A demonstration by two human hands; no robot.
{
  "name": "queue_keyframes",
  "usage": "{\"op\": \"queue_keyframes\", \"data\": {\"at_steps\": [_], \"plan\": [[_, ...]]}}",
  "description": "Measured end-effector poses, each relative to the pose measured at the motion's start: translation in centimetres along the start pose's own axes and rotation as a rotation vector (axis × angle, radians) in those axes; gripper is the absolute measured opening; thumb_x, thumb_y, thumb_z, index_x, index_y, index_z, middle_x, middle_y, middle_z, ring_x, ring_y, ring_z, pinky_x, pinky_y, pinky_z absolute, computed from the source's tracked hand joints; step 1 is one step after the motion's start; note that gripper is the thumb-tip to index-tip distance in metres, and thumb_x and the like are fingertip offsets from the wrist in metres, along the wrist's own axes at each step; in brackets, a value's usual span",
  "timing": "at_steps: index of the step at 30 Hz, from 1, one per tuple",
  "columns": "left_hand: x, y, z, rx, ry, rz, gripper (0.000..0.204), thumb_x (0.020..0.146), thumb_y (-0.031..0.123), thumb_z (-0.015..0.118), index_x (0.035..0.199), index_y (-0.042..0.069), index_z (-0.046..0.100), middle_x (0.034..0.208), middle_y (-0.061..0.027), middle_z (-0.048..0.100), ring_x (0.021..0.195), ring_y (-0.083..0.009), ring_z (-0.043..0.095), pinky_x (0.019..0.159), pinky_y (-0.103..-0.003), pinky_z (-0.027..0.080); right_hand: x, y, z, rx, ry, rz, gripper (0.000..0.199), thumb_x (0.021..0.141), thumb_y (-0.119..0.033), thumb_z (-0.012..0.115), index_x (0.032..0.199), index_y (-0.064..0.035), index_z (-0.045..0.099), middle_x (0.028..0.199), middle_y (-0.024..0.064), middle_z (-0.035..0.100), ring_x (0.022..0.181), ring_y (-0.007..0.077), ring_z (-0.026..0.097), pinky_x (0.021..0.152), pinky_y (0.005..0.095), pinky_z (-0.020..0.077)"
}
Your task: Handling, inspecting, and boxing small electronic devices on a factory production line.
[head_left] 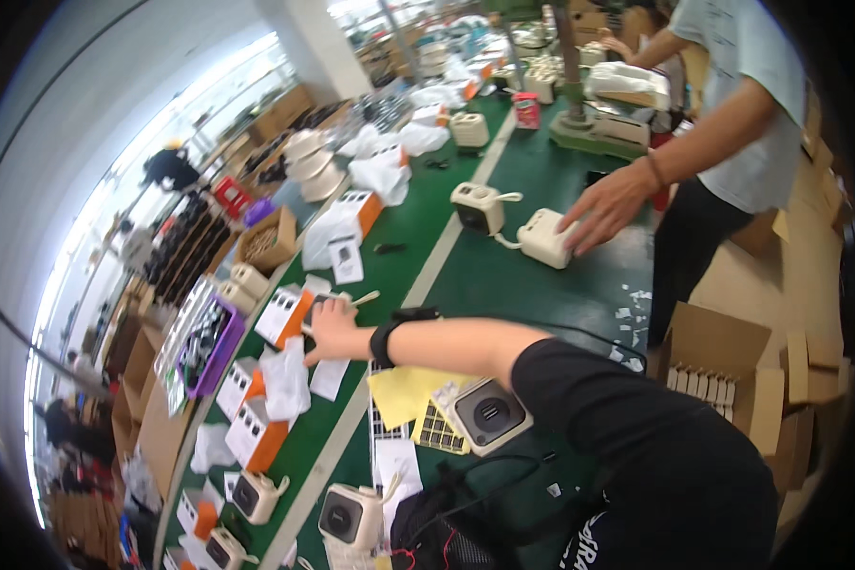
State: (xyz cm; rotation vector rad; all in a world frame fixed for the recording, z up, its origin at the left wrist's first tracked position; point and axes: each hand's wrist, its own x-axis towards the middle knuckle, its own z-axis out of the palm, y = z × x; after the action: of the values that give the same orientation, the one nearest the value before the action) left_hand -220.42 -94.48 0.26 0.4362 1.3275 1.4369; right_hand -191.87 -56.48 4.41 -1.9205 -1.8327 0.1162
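My right hand [334, 330], with a black band at the wrist, reaches across the green conveyor belt. Its fingers close over a small cream device [315, 306], mostly covered by the hand, with a strap loop sticking out to the right. Beside it stand an orange-and-white box [283, 315] and a crumpled white wrapping bag [285, 380]. Below my forearm, a cream device with a round dark face [489, 415] lies by yellow sheets [399, 394]. My left hand is out of the picture.
A co-worker's hand [603, 214] touches another cream device [544, 237] farther up the bench. A green press [598, 133] stands beyond. Left of the belt sits a purple bin [211, 347]. An open carton [712, 361] is at the right. Black cables [494, 465] lie near me.
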Motion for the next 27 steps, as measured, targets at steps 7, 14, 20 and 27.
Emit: {"op": "queue_keyframes", "data": {"at_steps": [7,14,20,27], "plan": [[1.7,-0.4,-1.8,0.379,-0.053,-0.143,0.05,0.084,0.026,0.057,0.122,-0.004,0.042,0.118,-0.0155,0.048,0.1,-0.0255,0.049,0.084,-0.038,0.043,3.7,2.9,3.7,-0.21,0.382,0.266,0.094,0.056,-0.032,0.077,0.127,0.0083,0.031,0.131,0.0276,0.028,0.117,0.0483,0.032,0.088,0.0574,0.0382],[0.1,-1.1,-4.1,0.791,-0.035,0.116,0.063,0.082,0.019,0.062,0.132,-0.003,0.031,0.124,-0.0202,0.044,0.107,-0.031,0.046,0.09,-0.038,0.039,1.5,3.6,-2.3,-0.025,0.154,-0.074,0.087,0.043,-0.03,0.083,0.113,0.0041,0.046,0.109,0.0195,0.046,0.103,0.0376,0.045,0.088,0.0406,0.0435],[-5.1,2.5,0.1,0.587,-0.033,0.648,0.066,0.082,0.012,0.06,0.137,0.006,0.024,0.133,-0.0201,0.033,0.122,-0.031,0.034,0.099,-0.042,0.03,-16.1,-1.7,-12.9,0.038,0.333,-1.035,0.087,0.052,-0.008,0.071,0.131,-0.0047,0.033,0.131,0.0123,0.035,0.12,0.0376,0.032,0.097,0.0408,0.0386],[-9.3,3.4,7.5,0.362,-0.558,1.034,0.084,0.062,0.029,0.079,0.128,0.003,0.034,0.126,-0.0247,0.036,0.117,-0.0354,0.037,0.095,-0.042,0.035,-32.3,-4.4,-18.5,0.07,0.486,-1.455,0.037,0.081,-0.007,0.052,0.118,-0.0054,0.051,0.124,0.0103,0.045,0.112,0.0324,0.046,0.085,0.0357,0.0504]]}}
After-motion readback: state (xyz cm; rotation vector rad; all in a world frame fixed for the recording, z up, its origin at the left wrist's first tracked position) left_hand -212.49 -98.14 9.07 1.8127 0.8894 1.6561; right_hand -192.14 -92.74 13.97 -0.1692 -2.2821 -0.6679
